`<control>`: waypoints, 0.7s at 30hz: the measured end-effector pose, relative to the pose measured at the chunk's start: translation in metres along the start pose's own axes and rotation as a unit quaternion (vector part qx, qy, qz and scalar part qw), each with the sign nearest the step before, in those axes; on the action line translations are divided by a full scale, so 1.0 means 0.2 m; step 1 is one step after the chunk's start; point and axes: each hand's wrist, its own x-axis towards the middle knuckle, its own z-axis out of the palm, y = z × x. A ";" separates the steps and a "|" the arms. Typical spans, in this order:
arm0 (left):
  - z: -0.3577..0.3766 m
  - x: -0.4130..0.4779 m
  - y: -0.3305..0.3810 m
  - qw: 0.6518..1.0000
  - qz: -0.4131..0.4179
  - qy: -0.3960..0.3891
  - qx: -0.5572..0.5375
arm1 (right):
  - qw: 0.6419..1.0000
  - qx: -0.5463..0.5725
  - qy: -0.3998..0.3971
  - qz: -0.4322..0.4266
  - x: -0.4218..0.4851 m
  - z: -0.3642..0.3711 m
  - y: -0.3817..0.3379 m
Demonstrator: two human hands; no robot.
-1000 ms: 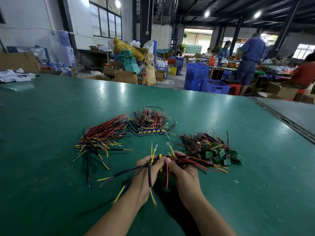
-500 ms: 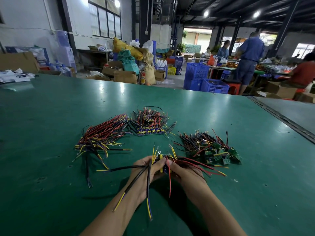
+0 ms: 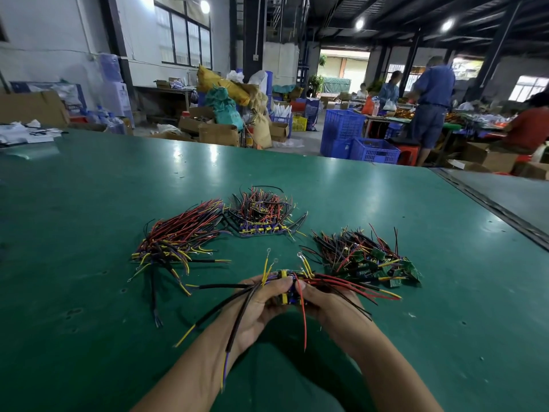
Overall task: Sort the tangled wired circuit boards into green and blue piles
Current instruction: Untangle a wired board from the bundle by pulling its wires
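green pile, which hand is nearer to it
Right. The right hand sits just left of the green pile, a little nearer the camera; the left hand is further left, on the other side of the held bundle.

On the green desk (image 3: 89, 203), about mid-way across: a long wire bundle (image 3: 178, 239) toward the left edge, a blue-board pile (image 3: 261, 215) just beside it, a green-board pile (image 3: 365, 257) nearer the right edge, white papers (image 3: 20, 133) at the far left corner.

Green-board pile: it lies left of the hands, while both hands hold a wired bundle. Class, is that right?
No. The head view shows the green-board pile right of the hands; the left hand and right hand do hold a wired bundle.
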 end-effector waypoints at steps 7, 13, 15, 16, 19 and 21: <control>-0.01 0.00 0.01 1.000 0.003 -0.017 -0.002 | 0.997 0.060 -0.029 0.028 0.00 0.00 0.00; -0.03 0.00 0.00 1.000 -0.003 -0.027 0.001 | 0.996 0.070 -0.029 0.041 -0.02 0.02 -0.02; -0.01 0.00 0.00 0.999 0.020 0.009 0.036 | 0.998 0.050 -0.003 0.032 -0.02 0.03 -0.01; 0.01 0.00 0.00 0.997 0.039 0.034 0.058 | 0.999 0.028 0.011 0.022 -0.03 0.04 -0.01; 0.04 0.00 -0.01 0.991 0.074 0.079 0.082 | 0.998 -0.049 0.035 -0.012 -0.05 0.06 -0.04; 0.03 0.00 -0.02 0.990 0.076 0.083 0.089 | 0.996 -0.079 0.038 -0.033 -0.07 0.07 -0.05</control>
